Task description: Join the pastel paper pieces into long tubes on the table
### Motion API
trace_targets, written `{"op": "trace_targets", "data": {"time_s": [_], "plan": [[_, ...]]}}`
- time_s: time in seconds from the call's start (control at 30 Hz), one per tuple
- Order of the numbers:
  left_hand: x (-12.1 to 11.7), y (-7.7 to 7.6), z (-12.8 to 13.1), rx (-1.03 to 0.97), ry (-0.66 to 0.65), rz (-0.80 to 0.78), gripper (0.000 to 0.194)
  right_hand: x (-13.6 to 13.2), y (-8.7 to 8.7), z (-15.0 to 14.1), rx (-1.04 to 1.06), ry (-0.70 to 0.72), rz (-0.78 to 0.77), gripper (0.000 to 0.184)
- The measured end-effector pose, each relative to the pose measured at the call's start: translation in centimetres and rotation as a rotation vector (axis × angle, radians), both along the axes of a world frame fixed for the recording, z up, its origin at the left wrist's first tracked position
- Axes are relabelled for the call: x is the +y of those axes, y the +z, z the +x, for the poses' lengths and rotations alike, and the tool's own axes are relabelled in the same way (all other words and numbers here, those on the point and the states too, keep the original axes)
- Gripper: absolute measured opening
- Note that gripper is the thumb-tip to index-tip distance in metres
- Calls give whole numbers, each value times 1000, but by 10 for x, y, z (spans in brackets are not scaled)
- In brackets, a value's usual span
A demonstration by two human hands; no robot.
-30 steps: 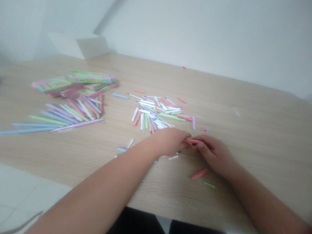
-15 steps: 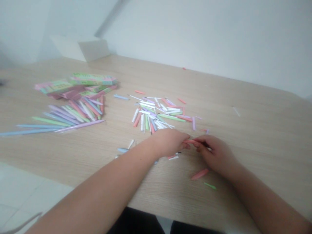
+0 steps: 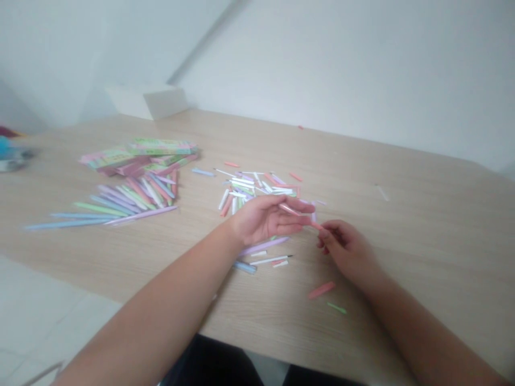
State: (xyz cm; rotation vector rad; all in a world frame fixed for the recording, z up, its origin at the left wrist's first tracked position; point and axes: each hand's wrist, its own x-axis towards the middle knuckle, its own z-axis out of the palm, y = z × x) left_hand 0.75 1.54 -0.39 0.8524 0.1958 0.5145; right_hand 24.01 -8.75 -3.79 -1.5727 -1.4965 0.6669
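Left hand (image 3: pixel 265 220) open, palm up, fingers loosely spread, with a thin pink paper strip (image 3: pixel 292 210) lying against them. Right hand (image 3: pixel 348 249) just beside it, fingertips (image 3: pixel 324 236) pressed together in a pinch on the strip's far end. Unclear whether this is one strip or two pieces meeting. A light, even pinch probably suits paper this thin, with the strip kept straight between both hands to avoid creasing.

Just below the left hand, a lilac stick (image 3: pixel 263 246), a white stick (image 3: pixel 269 260) and a blue piece (image 3: pixel 244 267). Below the right hand, a salmon strip (image 3: pixel 321 290) and a green sliver (image 3: pixel 336 307). Farther ahead, a heap of short pastel pieces (image 3: pixel 245 187). Beyond the left hand, long pastel sticks (image 3: pixel 129 203) and flat printed packets (image 3: pixel 137 158), all on a light wooden table (image 3: pixel 422 241).
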Motion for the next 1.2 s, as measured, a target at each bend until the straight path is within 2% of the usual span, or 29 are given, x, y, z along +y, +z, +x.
{"op": "trace_targets", "data": {"time_s": [0.1,0.23,0.4,0.5,0.57,0.67,0.73,0.8,0.9,1.0,1.1,1.2], "plan": [[-2,3,0,-87,0,-143,41,0,0,-6,32,45,-28,27],[-3,3,2,-84,72,-214,39,-3,2,-14,15,76,-23,25],[1,4,2,-73,116,-205,35,-5,5,-19,-50,79,-16,22],[3,2,6,20,193,-130,31,-5,7,-21,-35,64,13,23],[5,-1,8,155,329,17,26,-5,8,-20,15,20,62,24],[6,-5,10,398,486,405,27,-4,10,-14,155,-78,149,25],[4,-7,9,505,462,671,31,-2,11,-10,303,-122,207,23],[1,-6,8,573,370,884,33,0,12,-6,455,-153,264,21],[-3,-7,7,674,247,1162,33,0,17,-3,536,-169,377,16],[-4,-11,8,734,240,1346,36,-7,25,-1,311,-180,460,15],[-3,-15,9,778,244,1371,42,-17,29,0,-55,-211,450,15],[-3,-16,9,804,233,1363,44,-21,28,0,-222,-196,416,17]]}}
